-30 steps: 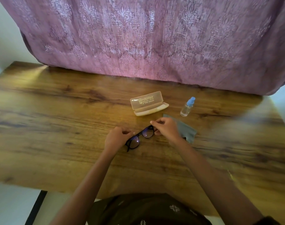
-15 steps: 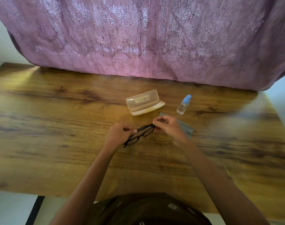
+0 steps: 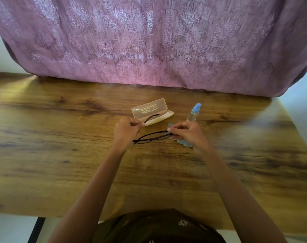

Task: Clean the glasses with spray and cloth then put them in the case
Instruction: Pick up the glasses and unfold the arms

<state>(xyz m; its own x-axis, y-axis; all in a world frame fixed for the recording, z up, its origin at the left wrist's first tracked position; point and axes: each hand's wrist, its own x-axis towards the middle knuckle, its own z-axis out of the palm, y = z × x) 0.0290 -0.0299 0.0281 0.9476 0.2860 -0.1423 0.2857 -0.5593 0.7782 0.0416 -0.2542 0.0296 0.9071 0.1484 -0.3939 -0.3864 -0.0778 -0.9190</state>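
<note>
Black-framed glasses [image 3: 152, 136] hover just above the wooden table [image 3: 61, 155], seen nearly edge-on. My left hand [image 3: 125, 131] pinches the left temple arm, which is swung open and points back over the case. My right hand [image 3: 186, 132] pinches the frame's right end. Just behind them lies the beige case [image 3: 151, 111], open with its lid raised. To the case's right stands a small clear spray bottle [image 3: 193, 113] with a blue cap. A grey cloth [image 3: 183, 143] lies under my right hand, mostly hidden.
A purple patterned curtain [image 3: 149, 42] hangs along the table's far edge. The table's near edge runs just in front of my body, with a black leg [image 3: 36, 230] at the lower left.
The glasses have been lifted and tilted to near edge-on. My left hand has swung the left temple arm open toward the case. Both hands moved slightly up and back.
</note>
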